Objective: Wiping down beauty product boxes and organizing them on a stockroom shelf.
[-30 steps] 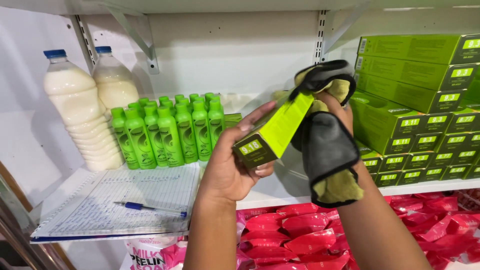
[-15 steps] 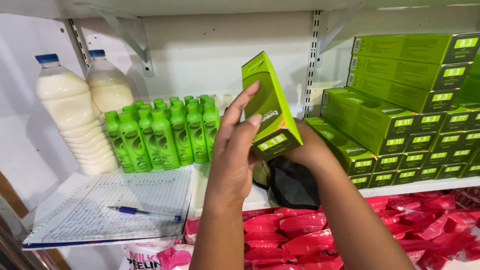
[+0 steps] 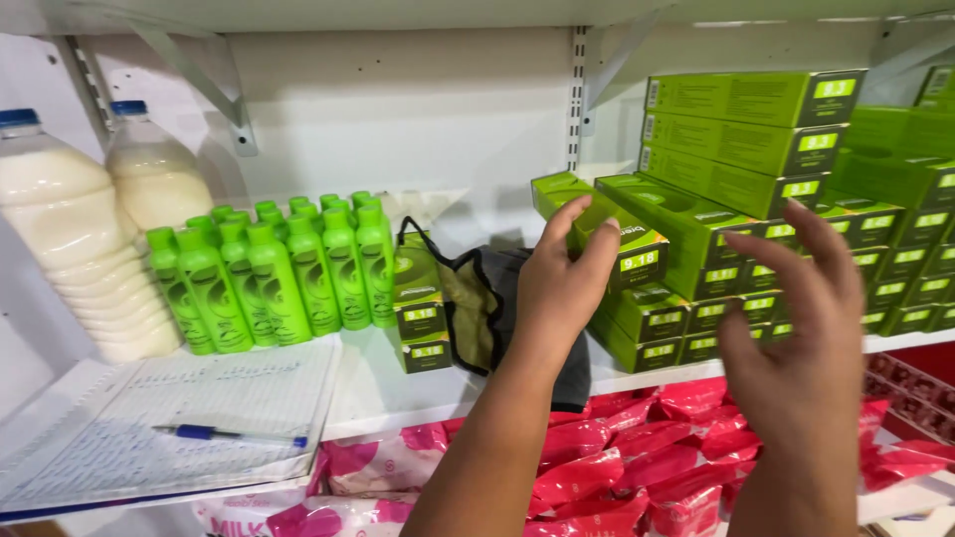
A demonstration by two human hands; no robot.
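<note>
Hovering nearest the camera, the right hand (image 3: 796,338) is empty, its fingers spread apart. Beyond it, the left hand (image 3: 562,288) has fingers loosely apart, touching the green carton (image 3: 597,224) that juts askew off the stacked green cartons (image 3: 716,249) on the shelf (image 3: 378,398). That overhang looks risky: a nudge could tip it onto the dark cloth bag (image 3: 487,308).

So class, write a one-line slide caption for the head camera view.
Left hand sets a green box onto stacked boxes while the right hand hovers open beside it.
</note>
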